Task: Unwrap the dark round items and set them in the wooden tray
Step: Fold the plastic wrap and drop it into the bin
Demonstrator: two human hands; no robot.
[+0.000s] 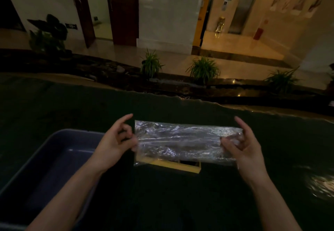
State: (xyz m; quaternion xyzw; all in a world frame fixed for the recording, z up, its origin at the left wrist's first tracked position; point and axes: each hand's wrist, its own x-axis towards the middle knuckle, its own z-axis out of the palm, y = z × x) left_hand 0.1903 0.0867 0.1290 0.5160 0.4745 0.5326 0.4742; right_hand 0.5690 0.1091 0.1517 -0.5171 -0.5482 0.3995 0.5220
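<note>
While the left hand [115,140] and right hand [240,144] pinch the plastic film [186,140] taut above the wooden tray [180,165], an uneven tug may tear it.

- left hand [115,143] and right hand [242,145] pinch opposite ends of clear plastic wrap [184,141], stretched flat
- wooden tray [178,165] under wrap, mostly hidden
- blue bin [47,158] left on dark desk [180,203]

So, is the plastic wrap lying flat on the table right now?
No, both the left hand and right hand hold the plastic wrap stretched above the wooden tray.
</note>
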